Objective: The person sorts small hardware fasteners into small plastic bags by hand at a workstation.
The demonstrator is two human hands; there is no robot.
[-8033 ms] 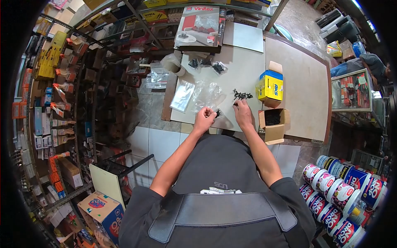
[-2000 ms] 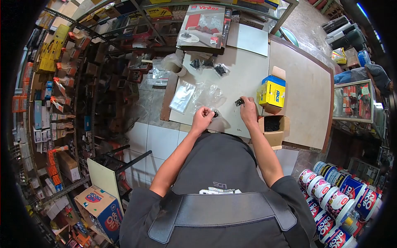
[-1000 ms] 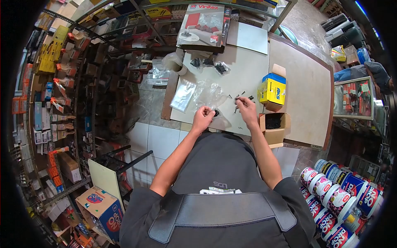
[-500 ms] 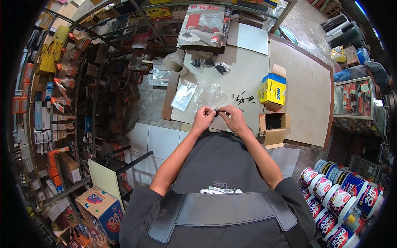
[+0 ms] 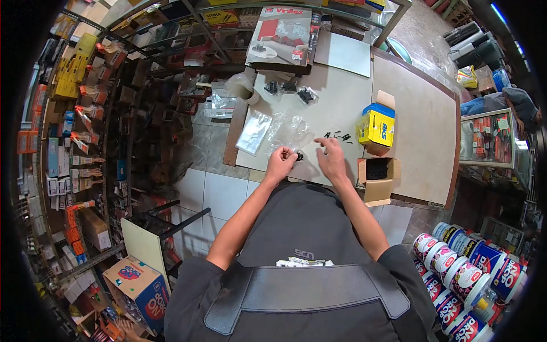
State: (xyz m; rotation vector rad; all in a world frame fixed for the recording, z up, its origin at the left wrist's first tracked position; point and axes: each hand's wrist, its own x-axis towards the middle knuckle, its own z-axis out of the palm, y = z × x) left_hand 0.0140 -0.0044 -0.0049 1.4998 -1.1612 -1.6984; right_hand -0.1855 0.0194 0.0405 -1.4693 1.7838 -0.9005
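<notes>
My left hand is closed on a small bunch of black screws at the table's near edge. Just right of it, my right hand is raised with its fingers apart and nothing visible in them. Beyond its fingertips lie several loose black screws. Clear plastic bags are spread past my left hand, beside a stack of flat clear bags. Bags holding black pieces lie farther back. To the right are a yellow and blue box and an open carton of black screws.
A Vinilex box stands at the table's back, near a white board. Shelves of goods line the left. Paint pails are stacked at the lower right. A person's sleeve shows at the far right.
My right hand has moved away from my left hand, to the right and forward, and its fingers have opened. My left hand has stayed in place, still pinching.
</notes>
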